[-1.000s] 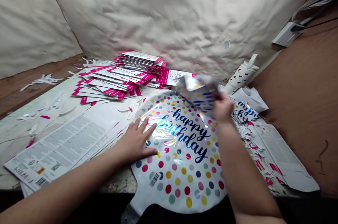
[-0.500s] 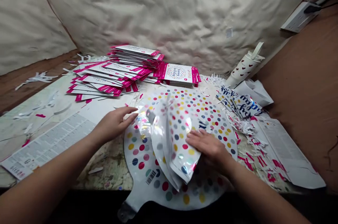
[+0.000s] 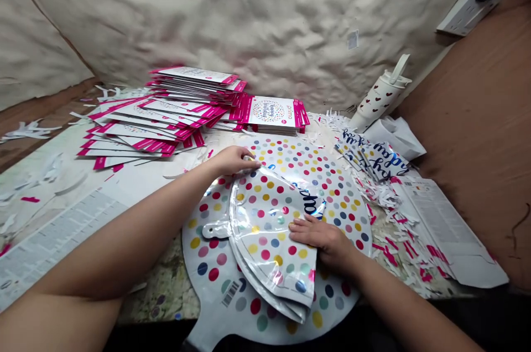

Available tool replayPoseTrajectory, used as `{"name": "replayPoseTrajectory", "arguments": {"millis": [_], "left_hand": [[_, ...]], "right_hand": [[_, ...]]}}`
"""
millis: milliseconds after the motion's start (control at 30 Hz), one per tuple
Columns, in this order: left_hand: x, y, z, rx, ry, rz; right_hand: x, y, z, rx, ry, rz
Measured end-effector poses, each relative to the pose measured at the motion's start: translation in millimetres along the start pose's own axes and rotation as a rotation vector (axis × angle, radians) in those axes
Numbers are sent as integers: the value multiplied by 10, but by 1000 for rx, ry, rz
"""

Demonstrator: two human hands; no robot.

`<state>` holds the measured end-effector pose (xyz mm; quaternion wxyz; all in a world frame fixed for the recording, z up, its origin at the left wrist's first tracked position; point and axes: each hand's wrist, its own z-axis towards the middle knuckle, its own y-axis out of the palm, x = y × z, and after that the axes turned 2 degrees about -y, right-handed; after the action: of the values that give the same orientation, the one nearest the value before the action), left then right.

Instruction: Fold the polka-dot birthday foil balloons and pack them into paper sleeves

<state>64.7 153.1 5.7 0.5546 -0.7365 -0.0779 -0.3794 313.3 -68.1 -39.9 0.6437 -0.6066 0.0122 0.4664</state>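
Note:
A folded foil balloon [image 3: 265,219], white with coloured dots and dark blue lettering, lies on top of a flat round dotted foil balloon [image 3: 332,169]. My left hand [image 3: 236,160] is at the folded balloon's upper left edge, thumb and fingers closed on the foil. Spread flat on its right side is my right hand [image 3: 323,237], its fingers extended and pressing the foil. The folded balloon's small tab points left. On the lower balloon a barcode and a neck reaching past the table's front edge can be seen.
Stacks of pink-and-white printed packets [image 3: 186,103] stand at the back left, with a smaller packet stack [image 3: 274,113] beside them. A heart-patterned tumbler [image 3: 379,97], folded foil pieces [image 3: 373,155], paper shreds [image 3: 390,230] and a flattened carton [image 3: 448,230] lie right. A power strip [image 3: 467,11] hangs above.
The raised fold of the balloon now lies flat. My left hand has moved right and forward from beside it onto its upper edge, while my right hand stays on its right side.

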Motion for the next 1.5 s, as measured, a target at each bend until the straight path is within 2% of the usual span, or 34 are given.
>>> {"name": "replayPoseTrajectory", "arguments": {"millis": [100, 200, 300, 333, 433, 500, 533, 600, 733, 833, 900, 1000, 1067, 1133, 1233, 1367, 1433, 1500], "left_hand": [[-63, -75, 21, -72, -43, 52], [-72, -141, -28, 23, -36, 118], [79, -38, -146, 130, 77, 165], [156, 49, -207, 106, 150, 173], [366, 400, -444, -167, 518, 263], [414, 606, -607, -286, 684, 384], [401, 671, -674, -296, 693, 446], [311, 701, -756, -257, 575, 538], [45, 487, -730, -176, 229, 645], [4, 362, -673, -50, 18, 715], [111, 380, -664, 0, 68, 740], [376, 534, -666, -62, 379, 679], [520, 670, -647, -131, 556, 607], [595, 800, -611, -215, 663, 558], [624, 952, -566, -284, 683, 536], [638, 1032, -571, -255, 611, 522], [562, 973, -594, -282, 599, 511], [360, 802, -630, -298, 563, 518]], "right_hand": [[37, -13, -5, 22, 7, 32], [47, -33, 30, 42, 16, 41], [52, -60, 90, 21, 6, 46], [59, -69, 106, 11, -1, 46], [95, -87, 120, -3, -43, 35], [118, -93, 100, -3, -55, 16], [127, -94, 85, -4, -50, 4], [137, -96, 60, -14, -29, -12], [151, -99, 53, -17, -33, -2], [151, -97, 74, 11, -69, -24], [134, -95, 82, 86, -108, -96], [82, -98, 81, 226, -225, -309], [37, -103, 73, 232, -329, -433], [-13, -102, 53, 191, -389, -475], [-86, -72, -13, 132, -385, -400], [-131, -23, -129, 34, -268, -79], [-123, -48, -153, -28, -132, 108], [-106, -121, -130, -100, 39, 275]]}}
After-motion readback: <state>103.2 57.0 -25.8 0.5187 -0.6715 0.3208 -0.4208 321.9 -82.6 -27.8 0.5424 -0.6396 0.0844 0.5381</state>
